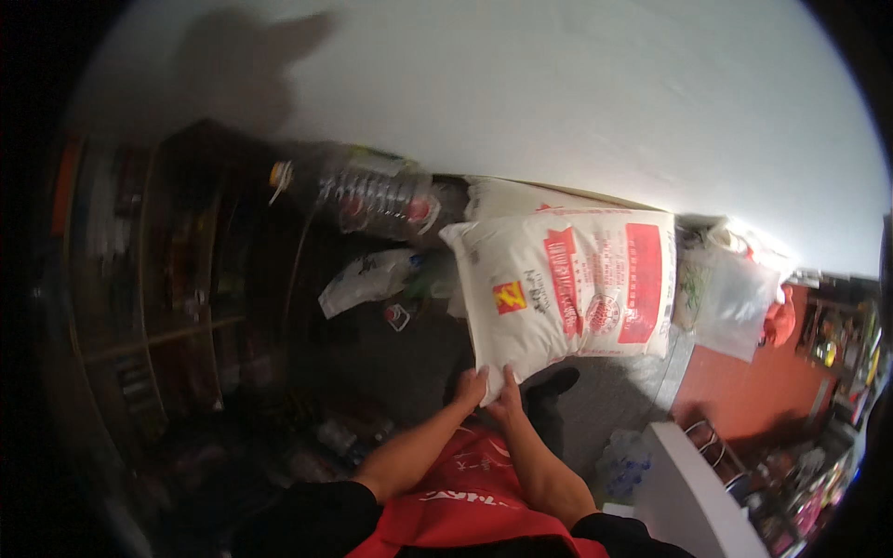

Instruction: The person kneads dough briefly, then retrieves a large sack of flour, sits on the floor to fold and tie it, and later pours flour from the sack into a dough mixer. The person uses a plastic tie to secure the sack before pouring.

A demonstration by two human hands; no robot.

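Observation:
A large white woven sack (513, 258) with red and yellow print lies before me, its surface bearing writing. My left hand (473, 383) pinches the edge of the sack's near corner. Just right of it, my right hand (508, 397) grips the same corner, thumb on top. The fingers beneath the sack are hidden. Behind this sack shows part of another white sack (513, 195), against the wall.
A big clear plastic bottle (377, 192) lies left of the sacks, with a white bag (370, 279) below it. Shelves (146, 300) line the dark left side. Plastic bags (739, 300) hang at right. A white panel (687, 481) stands at lower right.

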